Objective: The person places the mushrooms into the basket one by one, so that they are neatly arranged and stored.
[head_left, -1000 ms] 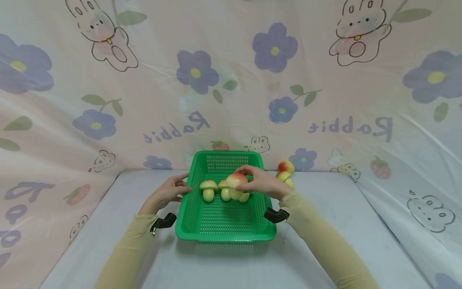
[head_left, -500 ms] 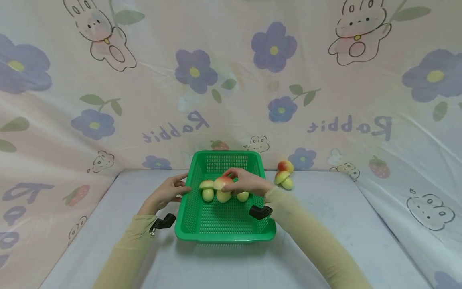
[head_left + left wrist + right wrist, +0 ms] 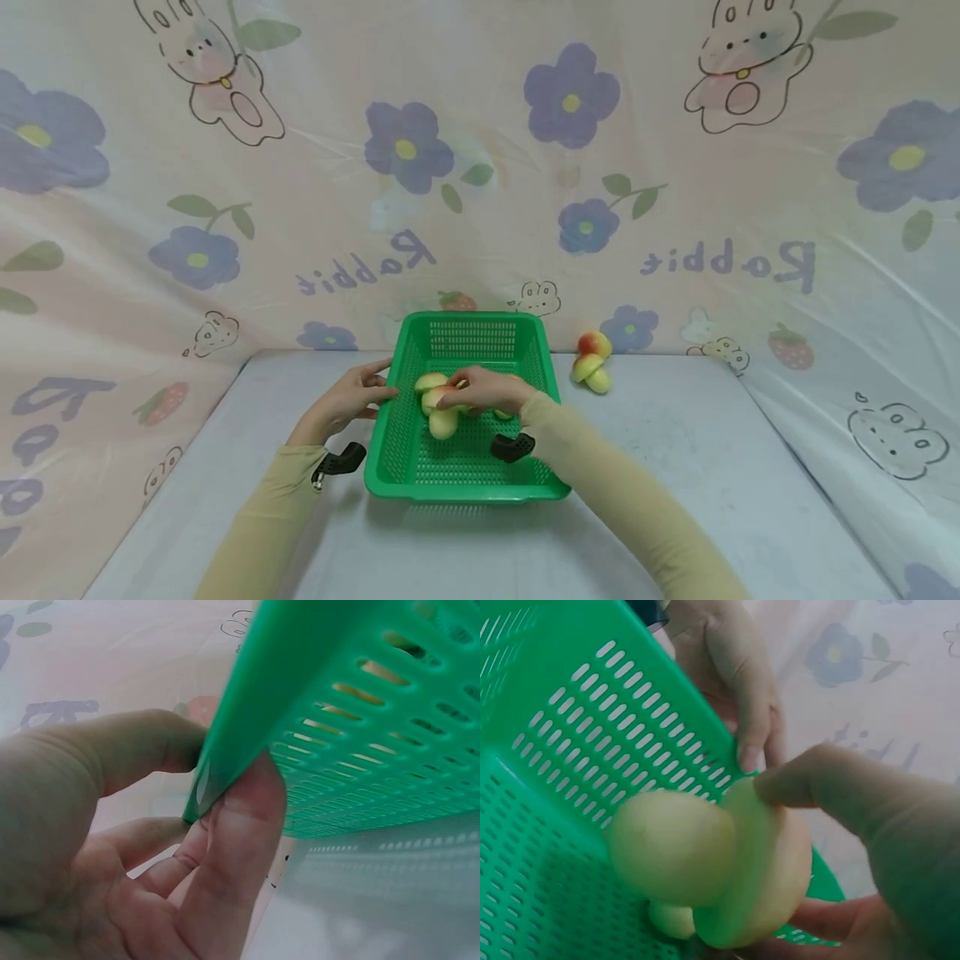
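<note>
A green perforated plastic basket (image 3: pixel 468 492) stands on the table. My left hand (image 3: pixel 347 402) grips its left rim, thumb on top and fingers curled beneath the edge, as the left wrist view shows up close. Inside the basket, my right hand (image 3: pixel 483 390) pinches a toy mushroom (image 3: pixel 742 862) by its cap between thumb and fingers. Its pale rounded stem points toward the basket's near end. Another toy mushroom (image 3: pixel 429 382) lies just behind the held one, partly covered. One more mushroom (image 3: pixel 504 413) shows partly under the right hand.
Outside the basket, at the back right of the table (image 3: pixel 660 467), lie a yellow-green toy mushroom (image 3: pixel 591 372) and a red-and-yellow rounded piece (image 3: pixel 594 342) touching behind it. A printed cloth (image 3: pixel 480 208) hangs behind and along both sides.
My right hand has carried the held mushroom leftward and slightly nearer across the basket, to the front of the leftmost mushroom. My left hand has stayed on the rim.
</note>
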Available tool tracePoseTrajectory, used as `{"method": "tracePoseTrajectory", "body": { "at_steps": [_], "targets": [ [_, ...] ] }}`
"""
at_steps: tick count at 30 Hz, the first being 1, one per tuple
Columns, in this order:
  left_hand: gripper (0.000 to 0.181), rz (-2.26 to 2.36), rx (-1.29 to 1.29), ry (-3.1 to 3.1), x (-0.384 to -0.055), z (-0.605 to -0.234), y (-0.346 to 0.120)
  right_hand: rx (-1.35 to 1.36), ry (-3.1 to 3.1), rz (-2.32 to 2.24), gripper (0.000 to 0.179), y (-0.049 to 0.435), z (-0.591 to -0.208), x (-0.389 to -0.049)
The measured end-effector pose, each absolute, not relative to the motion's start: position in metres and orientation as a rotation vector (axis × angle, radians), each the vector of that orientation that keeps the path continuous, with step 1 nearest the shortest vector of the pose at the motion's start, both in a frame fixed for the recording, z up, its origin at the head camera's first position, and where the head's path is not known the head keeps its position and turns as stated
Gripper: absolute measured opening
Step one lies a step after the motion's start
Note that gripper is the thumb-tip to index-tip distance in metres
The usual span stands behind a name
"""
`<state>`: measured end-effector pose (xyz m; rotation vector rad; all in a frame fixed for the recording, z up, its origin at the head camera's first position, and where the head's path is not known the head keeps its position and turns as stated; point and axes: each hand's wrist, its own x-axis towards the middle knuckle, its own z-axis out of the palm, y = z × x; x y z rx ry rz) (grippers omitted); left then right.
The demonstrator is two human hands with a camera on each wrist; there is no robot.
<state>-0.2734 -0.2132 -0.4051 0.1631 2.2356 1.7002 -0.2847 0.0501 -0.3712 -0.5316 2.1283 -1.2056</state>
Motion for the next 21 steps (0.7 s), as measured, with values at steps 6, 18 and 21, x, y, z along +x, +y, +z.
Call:
{"method": "tracePoseTrajectory", "body": {
  "at_steps": [6, 18, 21],
  "targets": [
    [0.073, 1.697, 0.166, 2.242, -0.275, -0.405, -0.214, -0.555, 2.088, -1.211, 0.035, 0.043, -0.381, -0.286],
    [0.072, 1.703, 0.147, 2.239, -0.274, -0.403, -0.212, -0.558, 2.159, -1.065, 0.04, 0.035, -0.393, -0.284],
    [0.073, 1.698, 0.145, 2.233, -0.273, -0.403, -0.213, -0.564, 2.182, -1.024, 0.035, 0.033, -0.395, -0.281]
  ]
}}
